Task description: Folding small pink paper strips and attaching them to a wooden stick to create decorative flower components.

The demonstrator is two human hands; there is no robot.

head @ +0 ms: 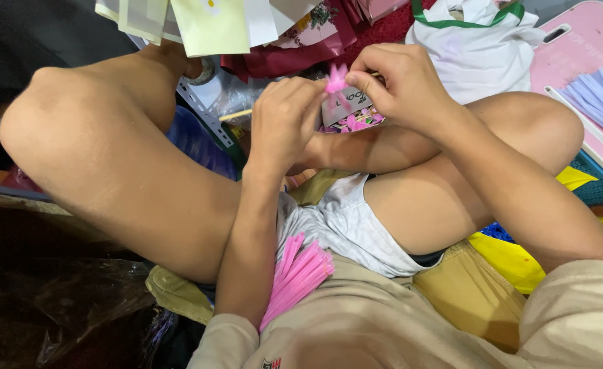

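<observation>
I sit with crossed bare legs and look down at both hands held close together in front of me. My left hand (282,117) and my right hand (396,83) pinch a small pink fuzzy piece (336,79) between their fingertips. Just below the hands sits a small box (348,113) with several pink pieces in it. A bundle of pink sticks (295,273) lies in my lap against my left forearm.
A white bag with green handles (476,48) lies at the back right. A pink board (588,68) holds pale lilac strips (599,99). Paper sheets (199,20) hang at the top. Dark plastic wrap (62,301) fills the lower left.
</observation>
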